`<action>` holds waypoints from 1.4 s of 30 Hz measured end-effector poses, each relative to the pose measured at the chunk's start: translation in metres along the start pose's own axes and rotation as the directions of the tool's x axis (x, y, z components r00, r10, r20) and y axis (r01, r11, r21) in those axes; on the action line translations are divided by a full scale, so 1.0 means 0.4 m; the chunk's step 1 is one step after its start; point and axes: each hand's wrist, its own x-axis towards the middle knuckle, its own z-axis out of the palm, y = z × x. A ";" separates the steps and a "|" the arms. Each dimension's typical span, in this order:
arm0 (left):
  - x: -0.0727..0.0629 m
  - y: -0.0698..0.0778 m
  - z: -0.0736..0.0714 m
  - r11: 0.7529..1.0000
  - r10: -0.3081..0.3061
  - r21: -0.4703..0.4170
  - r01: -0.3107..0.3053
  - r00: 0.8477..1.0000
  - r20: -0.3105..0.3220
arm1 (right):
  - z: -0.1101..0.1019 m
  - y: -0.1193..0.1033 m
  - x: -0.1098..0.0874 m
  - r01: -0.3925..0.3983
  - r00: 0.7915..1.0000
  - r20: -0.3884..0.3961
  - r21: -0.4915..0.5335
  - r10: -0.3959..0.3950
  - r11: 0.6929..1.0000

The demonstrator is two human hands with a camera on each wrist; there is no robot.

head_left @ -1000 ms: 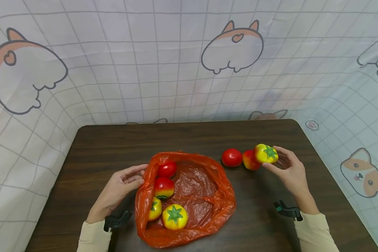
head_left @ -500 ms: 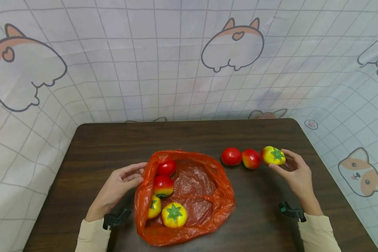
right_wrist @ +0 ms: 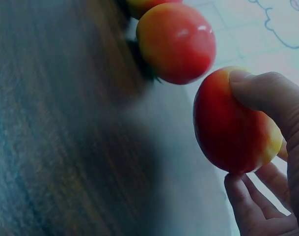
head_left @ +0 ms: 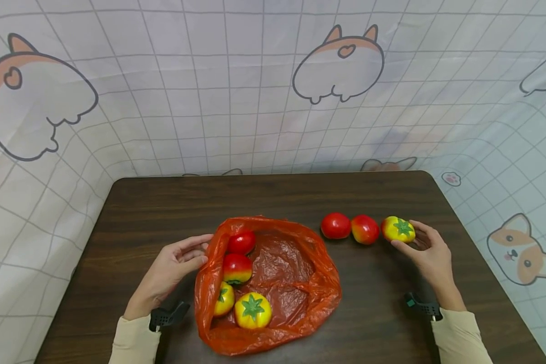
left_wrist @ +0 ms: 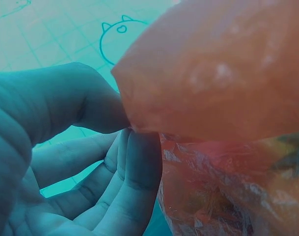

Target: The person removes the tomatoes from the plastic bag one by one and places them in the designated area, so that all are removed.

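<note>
A red plastic bag [head_left: 326, 293] lies wide-mouthed on the table, with several red and yellow toy tomatoes [head_left: 253, 310] along its left and front inside. At its left rim my left hand [head_left: 166, 273] pinches the plastic [left_wrist: 213, 73] between thumb and forefinger. My right hand [head_left: 431, 255] holds another toy tomato [head_left: 398, 229], red below and yellow around its green star-shaped leaf. The right wrist view shows the thumb on one side of this tomato [right_wrist: 232, 123] and fingertips on the other. Left of it, two more tomatoes [head_left: 365, 229] sit side by side.
The dark wooden table [head_left: 173, 202] has rounded back corners. A white gridded cloth [head_left: 236, 101] with cartoon corgis hangs behind and beside it. Each wrist wears a black strap device [head_left: 423, 305].
My right hand has moved right with its tomato, from overlapping the neighbouring tomato to the right end of the row. My left hand stays on the bag's rim.
</note>
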 end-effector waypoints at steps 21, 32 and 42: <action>0.001 0.007 0.002 1.000 -0.015 0.015 0.015 1.000 -0.008 | 0.001 0.022 0.006 0.018 0.999 0.044 -0.047 -0.016 0.999; 0.002 0.003 0.004 0.999 -0.029 0.024 0.030 0.999 -0.015 | -0.022 0.020 0.008 0.029 0.999 0.031 -0.030 -0.028 0.999; 0.003 0.000 0.004 1.000 -0.018 0.010 0.018 1.000 -0.002 | -0.043 -0.038 0.000 0.095 0.990 -0.102 -0.016 -0.096 0.995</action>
